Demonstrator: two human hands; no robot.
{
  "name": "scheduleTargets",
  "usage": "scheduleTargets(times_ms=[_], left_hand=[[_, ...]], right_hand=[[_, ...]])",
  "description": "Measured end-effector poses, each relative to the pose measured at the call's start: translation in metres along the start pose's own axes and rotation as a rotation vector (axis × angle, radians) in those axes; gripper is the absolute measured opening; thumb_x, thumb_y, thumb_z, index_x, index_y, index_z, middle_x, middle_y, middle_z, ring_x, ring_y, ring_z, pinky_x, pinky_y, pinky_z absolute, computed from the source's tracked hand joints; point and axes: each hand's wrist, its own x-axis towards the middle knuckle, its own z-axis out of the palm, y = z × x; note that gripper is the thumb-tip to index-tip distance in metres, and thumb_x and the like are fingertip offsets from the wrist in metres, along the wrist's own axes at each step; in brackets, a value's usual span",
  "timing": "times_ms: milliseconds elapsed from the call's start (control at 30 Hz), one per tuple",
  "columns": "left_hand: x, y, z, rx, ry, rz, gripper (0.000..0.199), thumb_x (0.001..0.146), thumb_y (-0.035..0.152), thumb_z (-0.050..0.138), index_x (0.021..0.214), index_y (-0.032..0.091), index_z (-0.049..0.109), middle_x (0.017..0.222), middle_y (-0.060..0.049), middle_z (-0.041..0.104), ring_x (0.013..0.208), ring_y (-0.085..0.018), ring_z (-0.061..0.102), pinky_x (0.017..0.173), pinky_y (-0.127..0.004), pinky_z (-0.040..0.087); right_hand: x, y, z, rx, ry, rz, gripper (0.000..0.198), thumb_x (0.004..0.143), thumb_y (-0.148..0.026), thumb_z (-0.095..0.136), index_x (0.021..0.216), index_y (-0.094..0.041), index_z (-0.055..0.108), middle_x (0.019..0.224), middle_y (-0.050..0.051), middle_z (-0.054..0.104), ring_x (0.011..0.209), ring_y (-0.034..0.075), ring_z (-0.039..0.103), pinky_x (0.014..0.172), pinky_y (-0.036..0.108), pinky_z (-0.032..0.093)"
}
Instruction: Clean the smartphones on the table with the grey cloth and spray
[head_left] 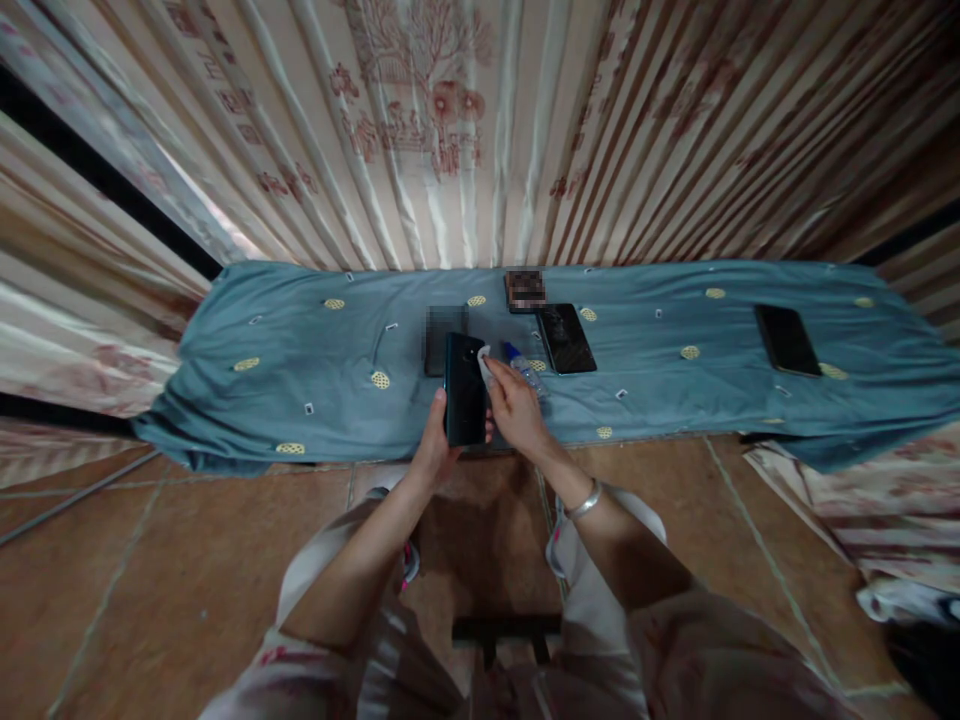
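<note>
My left hand (436, 436) is wrapped round the lower part of a dark smartphone (466, 400), whose back with a round camera module faces me. In my right hand (517, 408) a small white wipe (484, 355) is pinched, touching the phone's upper right edge beside the camera. Under and beyond the held phone lies a dark flat item (442, 325), partly hidden and blurred. A clear bottle with a blue cap (514, 352) lies just past my right fingers. Another black phone (568, 338), its screen marked with pale lines, rests to the right of the bottle.
A low table with a blue-green cloth (660, 390) runs across the view. A small brown, blurred box (525, 290) sits at the back. Farther right lies one more black phone (787, 340). Patterned curtains (450, 130) hang behind; a dark bar (506, 628) is between my legs.
</note>
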Motion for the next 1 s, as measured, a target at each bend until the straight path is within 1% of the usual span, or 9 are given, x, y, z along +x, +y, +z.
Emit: scheduleTargets(times_ms=[133, 233, 433, 467, 533, 600, 667, 867, 1000], left_hand=[[0.001, 0.006, 0.002, -0.025, 0.068, 0.022, 0.055, 0.099, 0.045, 0.027, 0.116, 0.012, 0.067, 0.089, -0.01, 0.077, 0.088, -0.023, 0.073, 0.08, -0.034, 0.058], [0.002, 0.011, 0.002, -0.044, 0.117, 0.053, 0.053, 0.1, 0.043, 0.027, 0.117, 0.012, 0.066, 0.087, -0.008, 0.077, 0.088, -0.022, 0.073, 0.081, -0.034, 0.057], [0.002, 0.009, 0.002, -0.042, 0.082, 0.033, 0.054, 0.099, 0.046, 0.026, 0.119, 0.014, 0.065, 0.091, -0.009, 0.077, 0.089, -0.023, 0.073, 0.081, -0.036, 0.058], [0.002, 0.007, 0.003, -0.035, 0.071, 0.02, 0.055, 0.099, 0.046, 0.026, 0.119, 0.013, 0.065, 0.092, -0.01, 0.077, 0.088, -0.024, 0.073, 0.08, -0.036, 0.058], [0.001, 0.003, 0.004, -0.023, 0.051, -0.008, 0.055, 0.099, 0.045, 0.026, 0.12, 0.013, 0.065, 0.092, -0.011, 0.077, 0.087, -0.024, 0.073, 0.079, -0.036, 0.058], [0.001, -0.001, 0.005, -0.018, 0.036, -0.027, 0.054, 0.099, 0.045, 0.027, 0.122, 0.013, 0.064, 0.093, -0.011, 0.077, 0.088, -0.024, 0.073, 0.079, -0.036, 0.058], [0.001, -0.002, 0.005, -0.028, 0.039, -0.021, 0.052, 0.098, 0.045, 0.03, 0.124, 0.015, 0.063, 0.097, -0.009, 0.077, 0.093, -0.024, 0.072, 0.081, -0.036, 0.058], [0.006, -0.001, 0.0, -0.071, 0.117, 0.03, 0.048, 0.097, 0.044, 0.035, 0.124, 0.017, 0.064, 0.111, -0.008, 0.074, 0.116, -0.023, 0.064, 0.096, -0.035, 0.052], [0.008, -0.009, -0.002, -0.061, 0.104, 0.054, 0.044, 0.097, 0.041, 0.039, 0.125, 0.017, 0.063, 0.117, -0.007, 0.072, 0.122, -0.021, 0.06, 0.099, -0.034, 0.05]], right_hand=[[-0.004, -0.004, 0.002, 0.05, -0.042, 0.043, 0.043, 0.095, -0.024, 0.038, 0.132, -0.02, 0.058, 0.112, 0.01, 0.069, 0.098, 0.022, 0.066, 0.093, 0.038, 0.051], [-0.008, -0.007, 0.005, 0.077, -0.084, 0.056, 0.042, 0.094, -0.023, 0.039, 0.132, -0.021, 0.059, 0.1, 0.008, 0.07, 0.084, 0.019, 0.066, 0.086, 0.036, 0.054], [-0.008, -0.007, 0.007, 0.105, -0.064, 0.163, 0.043, 0.096, -0.027, 0.037, 0.134, -0.023, 0.056, 0.095, 0.006, 0.068, 0.067, 0.016, 0.065, 0.076, 0.034, 0.058], [-0.007, -0.005, 0.007, 0.095, -0.047, 0.165, 0.044, 0.096, -0.027, 0.037, 0.135, -0.022, 0.055, 0.101, 0.008, 0.068, 0.07, 0.017, 0.066, 0.079, 0.035, 0.057], [-0.003, -0.001, 0.005, 0.053, -0.014, 0.119, 0.045, 0.095, -0.026, 0.036, 0.136, -0.02, 0.054, 0.116, 0.011, 0.067, 0.092, 0.021, 0.068, 0.093, 0.04, 0.053], [-0.001, 0.002, 0.004, -0.002, 0.007, 0.049, 0.046, 0.094, -0.022, 0.035, 0.137, -0.02, 0.053, 0.131, 0.012, 0.061, 0.118, 0.024, 0.059, 0.106, 0.045, 0.044], [-0.002, 0.001, 0.005, -0.049, 0.005, 0.004, 0.048, 0.093, -0.018, 0.034, 0.138, -0.02, 0.052, 0.14, 0.01, 0.055, 0.132, 0.024, 0.048, 0.113, 0.048, 0.036], [-0.014, -0.015, 0.011, -0.098, -0.037, -0.089, 0.049, 0.093, -0.015, 0.034, 0.138, -0.016, 0.052, 0.147, 0.014, 0.045, 0.134, 0.026, 0.042, 0.112, 0.048, 0.037], [-0.015, -0.02, 0.008, -0.123, -0.047, -0.124, 0.052, 0.092, -0.013, 0.033, 0.142, -0.018, 0.048, 0.152, 0.012, 0.038, 0.139, 0.025, 0.037, 0.113, 0.049, 0.035]])
